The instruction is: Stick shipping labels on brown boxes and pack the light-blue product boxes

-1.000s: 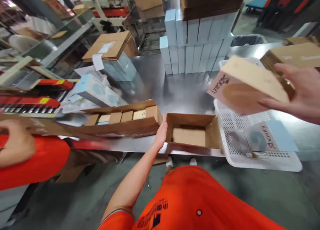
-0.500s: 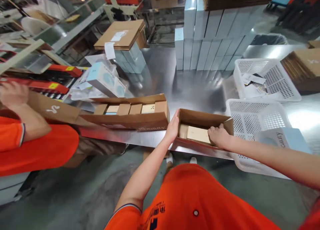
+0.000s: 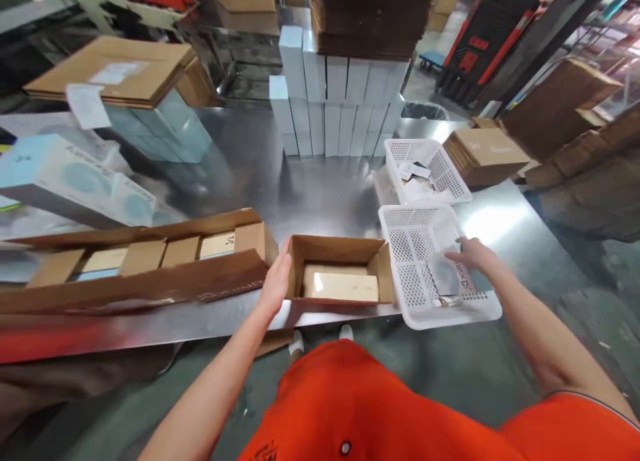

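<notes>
An open brown carton [image 3: 336, 249] sits at the metal table's near edge with a tan box [image 3: 341, 287] lying inside. My left hand [image 3: 277, 279] presses flat against the carton's left wall, fingers stretched out. To its right stands a white perforated basket [image 3: 415, 269]. My right hand [image 3: 470, 252] reaches into that basket, fingers resting on a pale blue printed box [image 3: 453, 275]; whether it grips the box is unclear.
A long brown carton [image 3: 150, 267] with several tan boxes lies to the left. A second white basket [image 3: 425, 169] holding papers stands behind. Stacked pale blue boxes [image 3: 330, 97] fill the table's back, with flat cardboard [image 3: 483, 152] at right and more blue boxes [image 3: 75, 184] at left.
My right hand left the tan box in the carton and moved right into the near basket. The view swung right; the co-worker in orange is out of sight.
</notes>
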A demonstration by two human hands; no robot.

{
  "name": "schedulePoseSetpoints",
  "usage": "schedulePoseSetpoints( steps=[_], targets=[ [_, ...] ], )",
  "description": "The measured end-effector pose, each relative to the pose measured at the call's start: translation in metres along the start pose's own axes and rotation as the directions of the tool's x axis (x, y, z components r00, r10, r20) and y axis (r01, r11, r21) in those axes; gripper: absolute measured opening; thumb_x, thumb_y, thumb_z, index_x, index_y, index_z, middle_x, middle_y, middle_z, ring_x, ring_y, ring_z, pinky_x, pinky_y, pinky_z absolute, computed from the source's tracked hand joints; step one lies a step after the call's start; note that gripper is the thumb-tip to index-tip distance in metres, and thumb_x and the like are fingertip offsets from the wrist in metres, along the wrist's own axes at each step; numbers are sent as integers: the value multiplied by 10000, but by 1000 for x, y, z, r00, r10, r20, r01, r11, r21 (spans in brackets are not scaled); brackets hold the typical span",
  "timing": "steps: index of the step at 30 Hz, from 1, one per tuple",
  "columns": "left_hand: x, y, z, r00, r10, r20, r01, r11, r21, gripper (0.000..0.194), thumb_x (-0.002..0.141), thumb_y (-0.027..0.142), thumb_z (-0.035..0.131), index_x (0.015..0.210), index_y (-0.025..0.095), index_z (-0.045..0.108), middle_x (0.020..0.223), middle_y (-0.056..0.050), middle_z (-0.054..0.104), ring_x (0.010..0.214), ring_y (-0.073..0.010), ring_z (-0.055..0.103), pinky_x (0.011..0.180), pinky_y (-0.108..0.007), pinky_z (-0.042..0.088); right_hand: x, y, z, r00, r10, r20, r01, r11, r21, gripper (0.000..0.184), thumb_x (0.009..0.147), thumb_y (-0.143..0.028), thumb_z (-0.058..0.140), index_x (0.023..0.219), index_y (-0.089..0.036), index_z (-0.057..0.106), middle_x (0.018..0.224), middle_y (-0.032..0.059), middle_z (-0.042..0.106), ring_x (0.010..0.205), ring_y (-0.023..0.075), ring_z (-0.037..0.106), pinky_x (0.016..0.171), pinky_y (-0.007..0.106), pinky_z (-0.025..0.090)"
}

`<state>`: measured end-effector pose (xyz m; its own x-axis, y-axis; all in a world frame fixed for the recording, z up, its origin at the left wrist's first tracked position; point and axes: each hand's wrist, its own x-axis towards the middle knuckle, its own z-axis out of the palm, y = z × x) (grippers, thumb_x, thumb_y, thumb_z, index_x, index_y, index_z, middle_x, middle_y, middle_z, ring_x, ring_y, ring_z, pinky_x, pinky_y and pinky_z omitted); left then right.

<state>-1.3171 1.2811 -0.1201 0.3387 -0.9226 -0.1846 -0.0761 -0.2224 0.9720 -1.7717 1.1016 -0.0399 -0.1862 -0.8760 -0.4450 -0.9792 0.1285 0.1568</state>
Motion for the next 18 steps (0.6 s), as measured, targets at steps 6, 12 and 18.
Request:
schedulePoseSetpoints(
  steps=[6, 12, 18],
  targets=[
    [2, 1, -1, 999, 45, -13, -45, 999, 9, 587, 993, 470, 365, 1526, 222, 370, 1616, -6, 306, 1515, -172, 222, 1263, -352, 128, -106, -29, -85, 613, -333, -717, 600, 787, 147, 909, 731, -747, 640, 1459, -238, 451, 1370, 158, 517, 1224, 346, 508, 971, 477, 450],
    [7, -6, -1, 1000, 0, -31, -1, 999, -44, 541, 980, 444, 409, 1479, 238, 459, 1562, -1, 413, 1490, -220, 301, 1259, -397, 190, -143, -121, -61, 282, -852, -441, 918, 373, -132, 786, 872, -513, 568, 1553, -304, 238, 1282, 138, 500, 1145, 316, 525, 917, 440, 505],
    [5, 1, -1, 997, 72, 25, -70, 995, -74, 549, 1007, 408, 334, 1508, 194, 398, 1603, -18, 339, 1508, -153, 242, 1263, -339, 128, -118, -175, 9, 446, -885, -134, 653, 424, -627, 610, 900, -206, 493, 1488, -340, 401, 1042, 150, 579, 842, 294, 555, 747, 418, 445]
  ],
)
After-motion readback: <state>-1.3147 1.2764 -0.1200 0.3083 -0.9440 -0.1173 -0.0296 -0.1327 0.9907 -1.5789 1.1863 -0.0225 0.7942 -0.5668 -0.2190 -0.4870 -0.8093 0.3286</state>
